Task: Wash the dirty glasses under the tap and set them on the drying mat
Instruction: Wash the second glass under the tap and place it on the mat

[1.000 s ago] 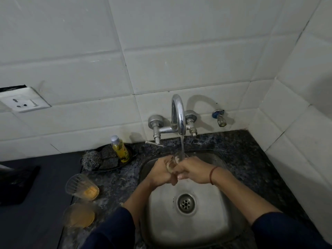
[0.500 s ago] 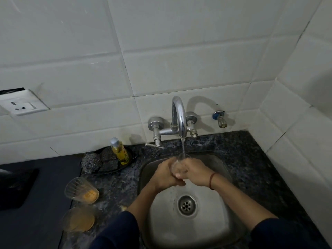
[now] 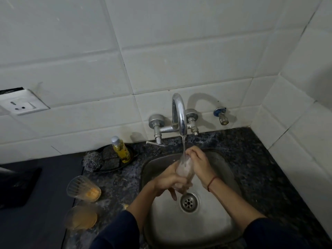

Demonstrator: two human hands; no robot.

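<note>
A clear glass (image 3: 185, 169) is held tilted over the steel sink (image 3: 222, 225), its mouth up under the water running from the chrome tap (image 3: 178, 112). My left hand (image 3: 168, 182) grips the glass around its lower part. My right hand (image 3: 198, 162) curls round its upper part and rim. Two dirty glasses with orange residue stand on the counter left of the sink, one (image 3: 83, 189) farther back and one (image 3: 80, 217) nearer to me.
A dish-soap bottle (image 3: 121, 149), dark scrub pads and a steel-wool ball (image 3: 91, 160) sit on a black tray behind the dirty glasses. A dark mat (image 3: 16, 189) lies at far left. A wall socket (image 3: 21, 104) and a spare valve (image 3: 221, 115) are on the tiled wall.
The glass has been turned and raised so more of it shows between my hands; my left hand slid down toward its base and my right hand moved up to the rim.
</note>
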